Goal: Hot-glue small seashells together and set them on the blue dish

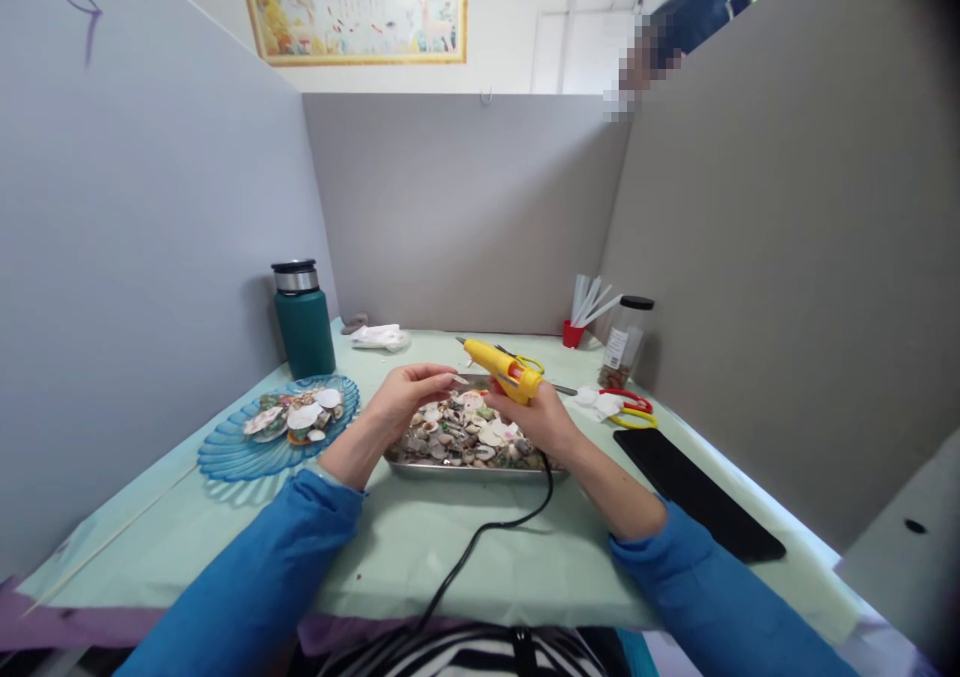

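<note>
My right hand (536,419) is wrapped round a yellow hot glue gun (501,367), its nozzle pointing up and to the left. From the handle a black cord runs down over the table's front edge. Close to the nozzle, my left hand (411,394) pinches a small, pale, thin piece (460,380), perhaps a shell; its kind is too small to make out. Both hands are above a metal tray (465,473) full of mixed seashells (480,432). The hands hide part of the tray's sides.
On the left are a blue scalloped plate (225,452) with shells, a green bottle (304,322) and a thin stick (112,537). On the right are a red cup (573,335) of glue sticks, a jar (625,342), scissors (636,409) and a black slab (697,492). Grey partitions (465,207) enclose the table.
</note>
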A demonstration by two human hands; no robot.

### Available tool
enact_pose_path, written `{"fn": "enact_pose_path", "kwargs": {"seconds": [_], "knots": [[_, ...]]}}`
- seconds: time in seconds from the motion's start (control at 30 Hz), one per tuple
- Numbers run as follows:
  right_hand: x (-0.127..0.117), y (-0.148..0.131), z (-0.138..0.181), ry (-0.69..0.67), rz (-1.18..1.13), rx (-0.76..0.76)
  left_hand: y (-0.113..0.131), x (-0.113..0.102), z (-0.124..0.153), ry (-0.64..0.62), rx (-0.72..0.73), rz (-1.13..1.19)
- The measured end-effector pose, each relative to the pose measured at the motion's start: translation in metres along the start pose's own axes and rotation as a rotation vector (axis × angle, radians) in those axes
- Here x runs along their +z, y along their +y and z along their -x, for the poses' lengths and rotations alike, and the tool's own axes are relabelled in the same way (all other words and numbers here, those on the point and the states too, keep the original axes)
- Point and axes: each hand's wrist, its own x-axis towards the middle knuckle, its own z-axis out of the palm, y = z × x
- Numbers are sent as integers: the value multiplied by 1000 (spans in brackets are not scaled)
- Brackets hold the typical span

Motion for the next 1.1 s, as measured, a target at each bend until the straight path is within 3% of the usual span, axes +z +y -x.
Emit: {"fn": "enact_pose_path", "kwargs": {"seconds": [0.23, 0.7, 0.83, 1.1], "knots": [[8, -16, 3, -62, -238, 67, -4, 13, 10, -133, -42, -52], [14, -23, 8, -75, -424, 137, -6, 25, 14, -202, -15, -10], [15, -22, 6, 25, -498, 160, -9, 32, 15, -218, 91, -109], [16, -21, 5, 56, -494, 156, -10, 37, 16, -135, 261, -323]]}}
